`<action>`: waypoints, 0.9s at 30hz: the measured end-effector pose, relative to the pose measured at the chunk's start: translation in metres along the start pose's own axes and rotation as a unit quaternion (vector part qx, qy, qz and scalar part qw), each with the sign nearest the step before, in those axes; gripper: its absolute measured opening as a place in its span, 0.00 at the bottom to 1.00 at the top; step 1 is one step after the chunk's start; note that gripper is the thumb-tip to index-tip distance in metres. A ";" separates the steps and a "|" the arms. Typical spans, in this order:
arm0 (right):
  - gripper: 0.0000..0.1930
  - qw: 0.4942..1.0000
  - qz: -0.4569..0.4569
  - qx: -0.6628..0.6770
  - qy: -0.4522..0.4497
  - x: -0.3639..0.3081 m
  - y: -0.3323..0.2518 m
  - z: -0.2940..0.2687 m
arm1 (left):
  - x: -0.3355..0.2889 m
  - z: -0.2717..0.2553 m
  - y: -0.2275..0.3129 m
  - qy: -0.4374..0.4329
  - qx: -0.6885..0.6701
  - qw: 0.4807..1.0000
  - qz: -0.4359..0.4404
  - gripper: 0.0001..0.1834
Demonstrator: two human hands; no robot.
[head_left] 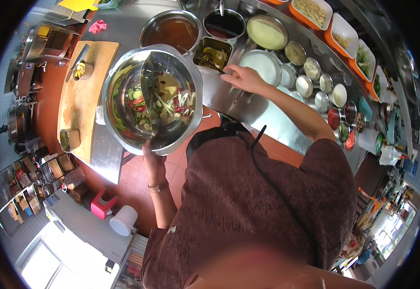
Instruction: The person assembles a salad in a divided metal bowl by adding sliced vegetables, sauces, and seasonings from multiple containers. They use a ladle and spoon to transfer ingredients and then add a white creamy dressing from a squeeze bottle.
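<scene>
Head view: the left hand (pixel 153 156), with one band on its wrist, closes on the near rim of one large steel bowl (pixel 194 115). The bowl extends forward from this grip, away from the body, and its near side overhangs the red tiled floor (pixel 138 174). Cut vegetables (pixel 176 108) in green, white and red lie inside, beyond the fingers; one curved metal edge crosses the interior, and its attachment cannot be determined.

The right hand (pixel 242 78) is positioned forward and to the right, apart from the bowl. Its fingers are bent just beside one dark utensil handle (pixel 219 70); whether they grip it cannot be told. The handle leads to one square steel container (pixel 231 46) of dark oily liquid.

To the left of the bowl is one wooden cutting board (pixel 82 113). It carries one knife (pixel 76 64) and two small steel containers, the nearer square (pixel 74 139), the farther one (pixel 88 72) with yellow pieces inside.

Beyond the square container stand one wide pan of brown liquid (pixel 170 32) and one pot of dark liquid (pixel 225 32). At the far right, four orange-and-white trays (pixel 343 38) form a row, with part of a fifth at the picture's edge
</scene>
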State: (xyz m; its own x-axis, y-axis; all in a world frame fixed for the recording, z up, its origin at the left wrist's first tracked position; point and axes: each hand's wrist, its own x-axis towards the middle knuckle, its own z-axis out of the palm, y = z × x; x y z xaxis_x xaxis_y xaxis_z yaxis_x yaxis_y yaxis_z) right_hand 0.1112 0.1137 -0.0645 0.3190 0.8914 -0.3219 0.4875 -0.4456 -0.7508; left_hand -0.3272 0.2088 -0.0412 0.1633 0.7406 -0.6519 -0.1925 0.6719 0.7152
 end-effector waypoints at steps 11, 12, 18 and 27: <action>0.34 0.932 0.074 -0.080 0.345 0.355 0.167 -0.139 | -0.003 0.093 0.021 0.034 0.021 0.999 -0.024 0.24; 0.35 0.901 0.081 -0.162 0.395 0.376 0.183 -0.148 | 0.004 0.095 0.018 0.015 0.016 1.000 -0.022 0.24; 0.30 0.985 -0.025 -0.017 0.170 0.387 0.122 -0.103 | -0.018 0.102 0.017 0.084 0.010 0.996 0.005 0.25; 0.16 0.994 -0.083 -0.040 0.056 0.200 0.077 -0.152 | 0.010 0.111 0.022 0.042 0.025 0.999 -0.012 0.24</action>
State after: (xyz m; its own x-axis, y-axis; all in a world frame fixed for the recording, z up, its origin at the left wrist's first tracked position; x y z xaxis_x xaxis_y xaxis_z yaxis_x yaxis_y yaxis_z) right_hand 0.3359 0.2449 -0.0994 0.3152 0.9405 -0.1269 0.6025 -0.3017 -0.7389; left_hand -0.2227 0.2325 -0.0038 0.0843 0.7218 -0.6869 -0.1396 0.6911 0.7091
